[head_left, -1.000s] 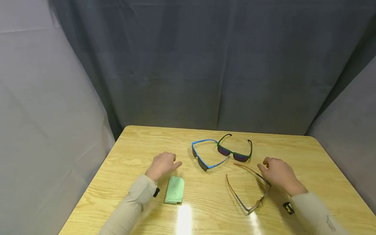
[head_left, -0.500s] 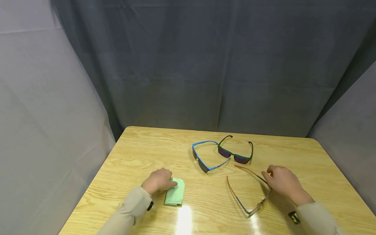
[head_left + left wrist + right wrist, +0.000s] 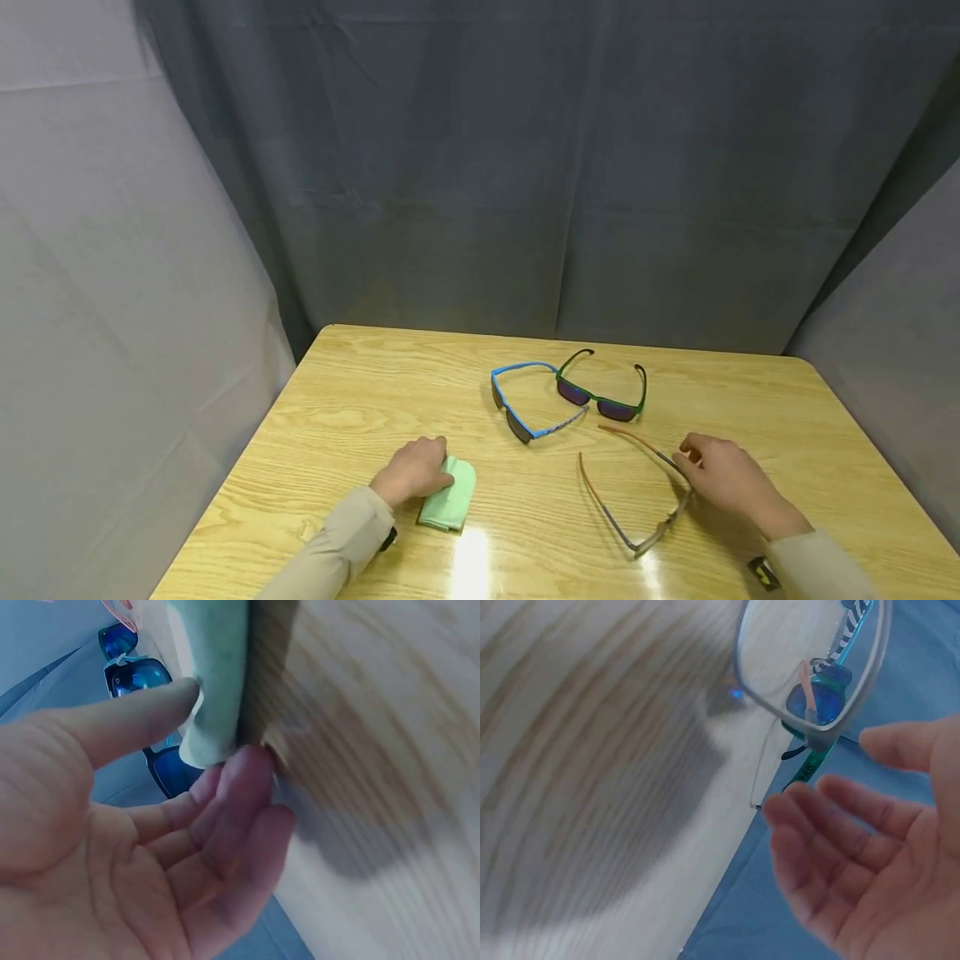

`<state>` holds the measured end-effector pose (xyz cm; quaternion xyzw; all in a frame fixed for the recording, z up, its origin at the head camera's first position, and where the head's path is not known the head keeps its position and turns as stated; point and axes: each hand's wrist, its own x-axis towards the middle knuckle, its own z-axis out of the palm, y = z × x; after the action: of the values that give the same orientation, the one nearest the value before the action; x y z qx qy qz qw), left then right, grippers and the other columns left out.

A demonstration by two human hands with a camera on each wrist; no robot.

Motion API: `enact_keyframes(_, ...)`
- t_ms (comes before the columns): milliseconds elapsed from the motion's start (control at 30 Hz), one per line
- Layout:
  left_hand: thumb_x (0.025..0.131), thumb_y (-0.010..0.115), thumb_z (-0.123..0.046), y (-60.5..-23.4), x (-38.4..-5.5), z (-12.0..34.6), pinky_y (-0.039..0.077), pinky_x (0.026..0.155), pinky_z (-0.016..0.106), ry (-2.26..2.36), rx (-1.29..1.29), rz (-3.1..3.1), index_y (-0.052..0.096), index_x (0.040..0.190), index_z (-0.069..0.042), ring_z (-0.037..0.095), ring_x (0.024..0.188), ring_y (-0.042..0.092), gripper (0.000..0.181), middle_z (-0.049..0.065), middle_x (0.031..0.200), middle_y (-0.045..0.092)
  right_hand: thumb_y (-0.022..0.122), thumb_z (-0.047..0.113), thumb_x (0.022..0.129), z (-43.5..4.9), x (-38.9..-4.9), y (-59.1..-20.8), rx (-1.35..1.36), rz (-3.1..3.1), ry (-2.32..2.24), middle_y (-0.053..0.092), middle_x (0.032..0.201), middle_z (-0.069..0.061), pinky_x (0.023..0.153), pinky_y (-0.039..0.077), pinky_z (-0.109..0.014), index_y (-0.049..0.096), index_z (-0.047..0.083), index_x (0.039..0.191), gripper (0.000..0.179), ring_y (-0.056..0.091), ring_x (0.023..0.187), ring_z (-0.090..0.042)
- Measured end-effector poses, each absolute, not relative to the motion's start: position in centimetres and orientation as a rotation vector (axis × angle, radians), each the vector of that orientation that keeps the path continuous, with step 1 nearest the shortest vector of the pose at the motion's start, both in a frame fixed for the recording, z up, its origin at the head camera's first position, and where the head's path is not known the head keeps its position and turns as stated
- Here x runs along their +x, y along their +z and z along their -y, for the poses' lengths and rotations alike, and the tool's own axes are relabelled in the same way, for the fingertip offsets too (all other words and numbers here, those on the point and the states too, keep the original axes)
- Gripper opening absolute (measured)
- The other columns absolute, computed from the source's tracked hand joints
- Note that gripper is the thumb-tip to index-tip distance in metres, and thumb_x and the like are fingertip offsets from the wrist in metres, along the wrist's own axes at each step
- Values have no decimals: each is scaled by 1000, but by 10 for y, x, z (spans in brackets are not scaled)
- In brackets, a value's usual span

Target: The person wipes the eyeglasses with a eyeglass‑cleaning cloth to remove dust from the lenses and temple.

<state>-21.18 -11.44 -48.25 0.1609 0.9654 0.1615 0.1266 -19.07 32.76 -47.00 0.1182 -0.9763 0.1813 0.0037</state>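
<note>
- Pinches green cloth (image 3: 453,505) at its far left edge with left hand (image 3: 412,472), with thumb on top and other fingers bent at the edge, partly hidden.
- Has the folded cloth at near left-middle of wooden table (image 3: 360,400), left of all 3 pairs of eyewear.
- Holds right hand (image 3: 729,476) at far right corner of clear-lens glasses (image 3: 660,528), with thumb apart from loosely bent fingers, not closed on the frame; can't tell whether touching it.
- Has those glasses unfolded at near right, with orange-tipped temples toward far left and front toward near right.
- Shows blue sunglasses (image 3: 517,426) around far middle, unfolded, with dark lenses at left and temples toward right.
- Shows green sunglasses (image 3: 616,411) just right of the blue pair, with lenses on near side and 2 temples toward far; can't tell whether touching.
- Wears light sleeves (image 3: 337,533) on both arms.
- Has dark curtain (image 3: 450,183) behind table's far edge, pale cloth (image 3: 112,292) at left.
</note>
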Motion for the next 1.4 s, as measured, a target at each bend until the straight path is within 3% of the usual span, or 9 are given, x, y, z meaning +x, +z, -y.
enact_keyframes(200,80,71,-13,-485,-212,113,40,51,28,536,488,-2801,57,90,-5,15,58,46,18,1,72,53,61,18,91,-331,-188,-474,438,3054,655,66,92,-5,62,52,-36,64,0,106,24,61,77,-17)
enact_keyframes(467,79,69,-12,-486,-215,116,31,46,24,566,502,-2819,53,72,-11,11,52,37,18,-2,61,42,62,10,89,-337,-188,-479,616,3036,659,64,91,4,61,50,-26,68,8,103,15,57,74,-7)
enact_keyframes(633,79,64,-10,-483,-215,117,26,44,22,651,546,-2807,43,61,-14,9,47,31,28,-4,53,33,63,10,89,-339,-187,-480,693,2996,703,63,89,4,61,50,-25,69,8,101,13,57,75,-4)
enact_keyframes(733,81,59,-8,-480,-215,117,26,44,22,711,541,-2793,39,62,-14,9,46,31,28,-4,54,31,63,9,89,-341,-187,-481,726,3000,737,63,88,5,61,50,-25,69,9,99,11,57,76,-3)
enact_keyframes(900,88,50,-8,-477,-216,115,29,44,24,805,511,-2756,45,73,-12,11,47,33,17,-2,58,33,58,1,90,-343,-184,-482,748,3027,812,65,90,3,62,51,-24,69,7,98,15,61,78,-8)
enact_keyframes(1100,91,48,-8,-478,-217,114,27,42,23,857,511,-2738,46,76,-11,10,44,29,15,-2,57,31,52,-19,78,-348,-182,-485,866,3002,843,66,91,0,63,52,-26,69,1,101,35,61,78,-11)
enact_keyframes(1400,90,49,-8,-479,-219,115,30,43,23,857,484,-2740,45,76,-12,10,45,32,15,-2,58,32,72,-8,73,-351,-180,-491,943,2955,872,68,91,-1,64,54,-27,69,1,101,29,60,79,-7)
